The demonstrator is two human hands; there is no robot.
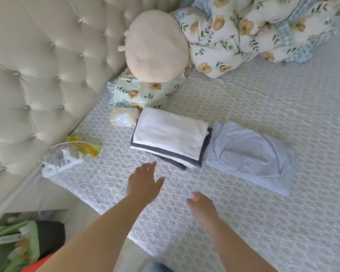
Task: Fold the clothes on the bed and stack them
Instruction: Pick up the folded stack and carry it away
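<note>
A stack of folded clothes (170, 137), white piece on top with dark grey layers beneath, sits mid-bed, touching a folded pale blue garment (249, 156) on its right. I see my left hand (144, 182) hovering just near of the stack, fingers spread and empty; my right hand (203, 206), nearer still, looks loosely relaxed, though blur hides its fingers. A round beige plush (155, 46) rests on a floral pillow at the far side by the tufted headboard (37, 75).

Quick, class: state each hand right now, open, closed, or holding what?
Left hand: open, fingers straight, holding nothing.
Right hand: open, holding nothing.
</note>
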